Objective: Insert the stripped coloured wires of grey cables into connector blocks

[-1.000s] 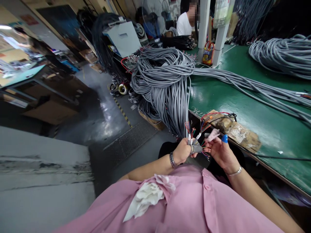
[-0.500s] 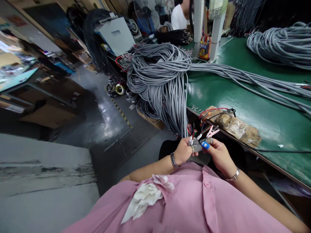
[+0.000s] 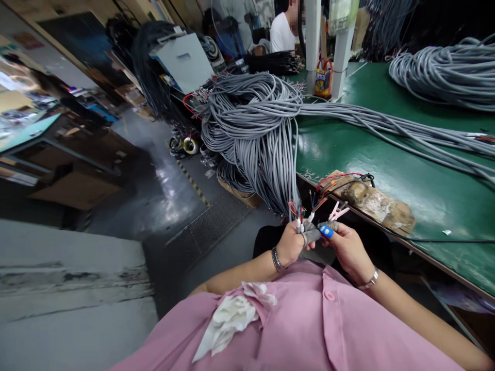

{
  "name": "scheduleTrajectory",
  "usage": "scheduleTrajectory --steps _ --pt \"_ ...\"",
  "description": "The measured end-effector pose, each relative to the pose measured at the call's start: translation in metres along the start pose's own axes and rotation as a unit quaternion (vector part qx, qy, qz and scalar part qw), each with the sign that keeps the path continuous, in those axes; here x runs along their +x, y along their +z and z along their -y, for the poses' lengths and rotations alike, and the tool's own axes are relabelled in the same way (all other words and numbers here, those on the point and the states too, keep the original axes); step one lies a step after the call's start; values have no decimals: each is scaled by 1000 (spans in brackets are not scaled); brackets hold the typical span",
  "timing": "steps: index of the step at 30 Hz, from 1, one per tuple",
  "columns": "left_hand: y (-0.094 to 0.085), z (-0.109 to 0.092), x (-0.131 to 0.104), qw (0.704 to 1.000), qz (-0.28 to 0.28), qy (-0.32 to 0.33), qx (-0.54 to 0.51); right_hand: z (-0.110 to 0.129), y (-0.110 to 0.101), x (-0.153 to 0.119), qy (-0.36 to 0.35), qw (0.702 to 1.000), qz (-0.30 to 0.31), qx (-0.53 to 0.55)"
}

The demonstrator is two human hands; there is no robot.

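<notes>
My left hand [image 3: 291, 244] is closed around several grey cable ends [image 3: 300, 225] with white sleeves and fanned-out coloured wires. Grey covers wrap some of its fingers. Close beside it, my right hand [image 3: 350, 250] is pinched, thumb against forefinger, with a blue cover [image 3: 327, 231] on the thumb; whatever lies in the pinch is too small to make out. Just beyond those fingers is a pink clip [image 3: 337, 212] at the table's edge. One white-sleeved end [image 3: 310, 217] leans to the right, apart from the others.
A big grey cable bundle [image 3: 255, 118] drapes off the green table [image 3: 433, 206]. Near the edge lies a worn wooden block [image 3: 381, 206] with red and black leads. Another cable coil [image 3: 444, 74] rests at the back right. A person in a white shirt [image 3: 282, 32] sits behind.
My left hand and its cable ends have shifted slightly left, and the wire tips now spread differently. A small gap shows between the fingers of both hands. My right hand has barely moved.
</notes>
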State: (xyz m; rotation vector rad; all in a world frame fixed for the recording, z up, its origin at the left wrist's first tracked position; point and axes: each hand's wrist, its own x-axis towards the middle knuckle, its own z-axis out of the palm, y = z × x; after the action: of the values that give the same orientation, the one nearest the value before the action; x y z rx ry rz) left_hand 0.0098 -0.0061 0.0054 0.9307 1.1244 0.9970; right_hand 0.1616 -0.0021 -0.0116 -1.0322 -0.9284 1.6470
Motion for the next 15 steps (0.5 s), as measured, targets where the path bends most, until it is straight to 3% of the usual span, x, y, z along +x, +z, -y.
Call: scheduleTrajectory --steps 5,8,12,15 --pt "0 -7 3 999 -29 3 -30 -4 -9 -4 -20 999 27 13" --pt "-1 -11 3 999 -8 11 -44 -7 -22 -2 9 995 61 81" --pt "1 -14 3 997 29 18 -68 -6 -37 15 55 979 48 189" --pt "7 -14 4 997 37 5 -62 1 -35 27 45 981 45 186"
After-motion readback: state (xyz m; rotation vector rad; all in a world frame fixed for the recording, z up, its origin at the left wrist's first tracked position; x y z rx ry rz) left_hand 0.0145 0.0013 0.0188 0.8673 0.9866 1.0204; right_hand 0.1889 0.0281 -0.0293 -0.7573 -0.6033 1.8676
